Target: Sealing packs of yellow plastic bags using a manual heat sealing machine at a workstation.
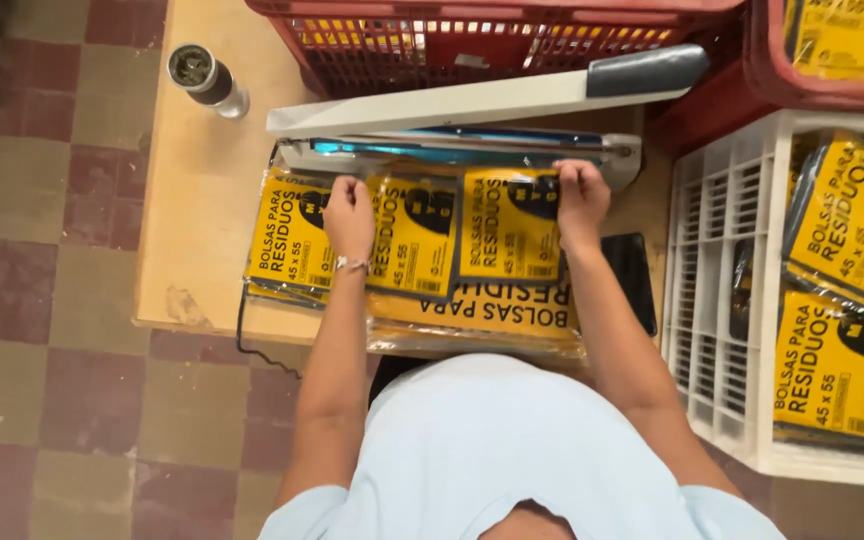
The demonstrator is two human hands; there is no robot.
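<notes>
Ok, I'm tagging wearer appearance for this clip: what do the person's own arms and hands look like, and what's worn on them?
Both forearms are bare. The left hand has a thin silvery bracelet at the wrist; the right hand shows no jewellery. No gloves. Short light blue sleeves of a T-shirt cover only the upper arms near the shoulders.

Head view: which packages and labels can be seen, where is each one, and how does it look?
Three packets: in a row on the table under both hands, flat clear plastic, yellow labels with black print.
Larger packet: beneath them at the table's near edge, yellow, turned the other way.
Packets in white crate: right side, stacked, same yellow and black.
Packet in red basket: top right corner, yellow, partly hidden.
</notes>
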